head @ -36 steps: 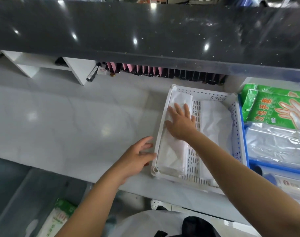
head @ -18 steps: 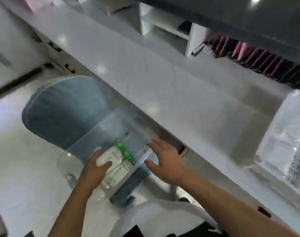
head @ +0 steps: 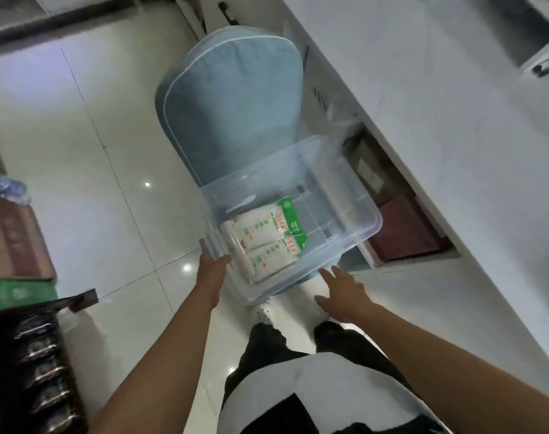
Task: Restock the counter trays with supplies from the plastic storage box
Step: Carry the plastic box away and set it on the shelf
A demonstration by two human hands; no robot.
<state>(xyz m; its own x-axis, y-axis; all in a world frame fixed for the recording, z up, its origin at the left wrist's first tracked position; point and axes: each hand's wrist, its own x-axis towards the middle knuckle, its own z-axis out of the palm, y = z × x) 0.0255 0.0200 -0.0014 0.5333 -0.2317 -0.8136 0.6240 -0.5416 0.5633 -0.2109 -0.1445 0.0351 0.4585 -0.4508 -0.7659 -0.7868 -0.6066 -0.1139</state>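
Note:
A clear plastic storage box (head: 335, 195) sits on the seat of a blue chair (head: 232, 104). Inside, at its near left end, lie a few white packets with green ends (head: 266, 242). My left hand (head: 211, 267) grips the box's near left end at the handle, thumb against the wall and fingers hidden beneath. My right hand (head: 342, 288) is spread with straight fingers at the near right rim, fingertips at the box's edge. The counter trays are out of view.
The white counter (head: 454, 136) runs along the right, with red and brown boxes (head: 404, 233) on the shelf beneath. Cardboard cartons (head: 10, 242) and dark wrapped goods (head: 29, 364) stand at the left. Glossy floor tiles (head: 88, 136) lie between. My legs are below the box.
My hands left the white tray on the counter and came down to the storage box on the chair. The view swung down and left, and the left hand now holds the box's end.

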